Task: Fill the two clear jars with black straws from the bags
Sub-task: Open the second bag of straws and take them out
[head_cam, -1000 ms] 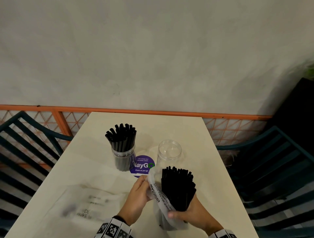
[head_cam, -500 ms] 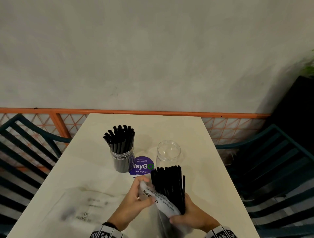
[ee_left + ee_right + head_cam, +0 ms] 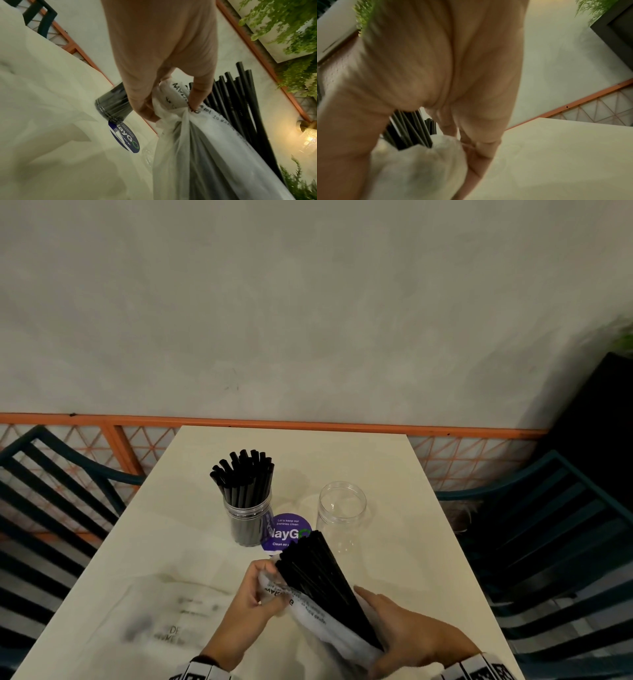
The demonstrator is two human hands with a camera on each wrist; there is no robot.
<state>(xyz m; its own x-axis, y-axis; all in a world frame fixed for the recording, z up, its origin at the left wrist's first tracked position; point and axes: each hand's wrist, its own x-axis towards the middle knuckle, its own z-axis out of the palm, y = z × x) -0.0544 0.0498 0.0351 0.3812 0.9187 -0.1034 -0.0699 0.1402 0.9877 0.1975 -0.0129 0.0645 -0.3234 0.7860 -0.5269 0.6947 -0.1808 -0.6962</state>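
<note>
1. The left hand (image 3: 253, 594) pinches the gathered mouth of the white bag (image 3: 308, 607), thumb and fingers bunching the film, probably to peel it back off the straws.
2. The right hand (image 3: 407, 631) curls round the bag's lower part and the bundle inside, holding it slanted above the desk (image 3: 394, 474).
3. The black straws (image 3: 318, 573) poke well out of the bag, tips toward the jars, apparently ready to slide free.
4. The empty jar (image 3: 342, 511) stands open just beyond those tips; it looks like the target.
5. The filled jar (image 3: 247, 515) stands to its left, a purple sticker (image 3: 286, 530) between them.
6. A flattened empty bag (image 3: 171, 621) lies on the near left.
</note>
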